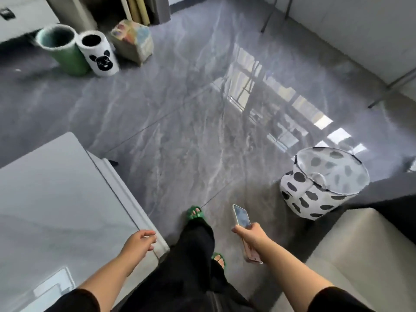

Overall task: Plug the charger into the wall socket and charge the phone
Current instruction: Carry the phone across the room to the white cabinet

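Note:
My right hand (253, 234) is shut on a phone (241, 216) with a pale case, its screen tilted upward and its pink lower end sticking out below my wrist. My left hand (139, 240) hangs empty with loosely curled fingers, just above the corner of a grey table (56, 199). No charger or wall socket is visible in this view. I am standing on a glossy grey marble floor (180, 120), with black trousers and green slippers below me.
A spotted white basket (324, 183) stands at right beside a beige sofa (360, 255). At the far left sit a green stool (65, 52), a white panda stool (99, 55) and a pastel box (132, 41). White cabinets line the back right.

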A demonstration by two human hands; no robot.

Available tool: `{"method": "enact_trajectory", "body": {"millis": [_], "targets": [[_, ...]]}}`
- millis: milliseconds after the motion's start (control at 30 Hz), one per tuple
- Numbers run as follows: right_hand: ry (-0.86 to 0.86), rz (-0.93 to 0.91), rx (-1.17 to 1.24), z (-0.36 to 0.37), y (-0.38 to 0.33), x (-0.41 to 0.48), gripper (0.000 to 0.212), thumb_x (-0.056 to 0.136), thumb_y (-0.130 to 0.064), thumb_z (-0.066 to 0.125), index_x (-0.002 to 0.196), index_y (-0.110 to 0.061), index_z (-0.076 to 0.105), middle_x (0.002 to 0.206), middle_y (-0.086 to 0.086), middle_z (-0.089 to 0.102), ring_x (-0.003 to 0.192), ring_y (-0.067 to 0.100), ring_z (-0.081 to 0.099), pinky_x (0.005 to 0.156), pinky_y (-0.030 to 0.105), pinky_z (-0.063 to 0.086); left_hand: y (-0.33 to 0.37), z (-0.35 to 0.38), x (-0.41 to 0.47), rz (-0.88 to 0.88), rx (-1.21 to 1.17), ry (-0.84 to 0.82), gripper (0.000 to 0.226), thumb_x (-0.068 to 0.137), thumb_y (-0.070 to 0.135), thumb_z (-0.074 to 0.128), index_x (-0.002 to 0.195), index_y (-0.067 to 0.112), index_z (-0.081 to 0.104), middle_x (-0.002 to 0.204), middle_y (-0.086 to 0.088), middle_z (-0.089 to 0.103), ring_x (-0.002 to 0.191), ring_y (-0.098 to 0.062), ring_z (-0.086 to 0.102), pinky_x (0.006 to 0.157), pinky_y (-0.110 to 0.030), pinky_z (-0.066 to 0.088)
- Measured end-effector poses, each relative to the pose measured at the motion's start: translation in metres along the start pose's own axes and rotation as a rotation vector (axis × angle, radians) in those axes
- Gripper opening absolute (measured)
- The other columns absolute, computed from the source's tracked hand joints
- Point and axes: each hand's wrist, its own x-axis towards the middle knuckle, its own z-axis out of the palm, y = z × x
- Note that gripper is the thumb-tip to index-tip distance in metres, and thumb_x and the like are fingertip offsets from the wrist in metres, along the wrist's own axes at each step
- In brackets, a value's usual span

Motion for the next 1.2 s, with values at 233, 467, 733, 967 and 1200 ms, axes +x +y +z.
{"method": "enact_trajectory", "body": {"millis": [233,467,733,967,1200], "targets": [[-0.058,-0.057,-0.205,-0.010,-0.129,0.048,0.056,0.066,-0.039,0.075,0.103,-0.005,0.049,0.087,0.002,0.058,0.072,0.014,0.057,0.054,0.025,0.046,0.061,-0.019,0.043,-0.042,-0.188,0.029,0.019,0.094,0.016,0.055,0.110,0.007,0.062,0.106,-0.013,0.069,0.080,-0.021,0.062,0.058,-0.026,0.037],[-0.057,-0.064,-0.419,-0.021,-0.234,0.085,0.029,0.068,-0.040,0.074,0.073,-0.017,0.056,0.064,-0.004,0.055,0.051,0.008,0.053,0.034,0.012,0.036,0.137,-0.063,0.089,-0.022,-0.322,0.055,0.017,0.095,0.018,0.055,0.107,0.010,0.064,0.102,-0.009,0.069,0.078,-0.019,0.062,0.058,-0.025,0.039],[-0.114,-0.089,-0.606,0.021,-0.382,0.131,0.029,0.073,-0.036,0.074,0.074,-0.015,0.054,0.070,0.002,0.055,0.060,0.015,0.053,0.052,0.024,0.040,0.210,-0.142,0.155,-0.005,-0.542,0.161,0.013,0.095,0.016,0.056,0.103,0.011,0.065,0.096,-0.009,0.070,0.071,-0.017,0.062,0.056,-0.025,0.039],[-0.266,-0.142,-0.681,0.113,-0.524,0.182,0.030,0.079,-0.030,0.073,0.086,-0.010,0.053,0.074,0.001,0.052,0.064,0.014,0.051,0.053,0.026,0.038,0.249,-0.225,0.208,-0.130,-0.707,0.303,0.014,0.094,0.015,0.056,0.101,0.008,0.066,0.099,-0.014,0.071,0.078,-0.025,0.063,0.060,-0.026,0.038],[-0.389,-0.139,-0.714,0.254,-0.659,0.187,0.032,0.080,-0.027,0.071,0.073,-0.004,0.050,0.044,-0.002,0.043,0.032,0.010,0.043,0.032,0.012,0.026,0.261,-0.319,0.249,-0.251,-0.879,0.397,0.013,0.094,0.013,0.055,0.098,0.005,0.064,0.090,-0.015,0.069,0.072,-0.022,0.062,0.062,-0.027,0.044]]}}
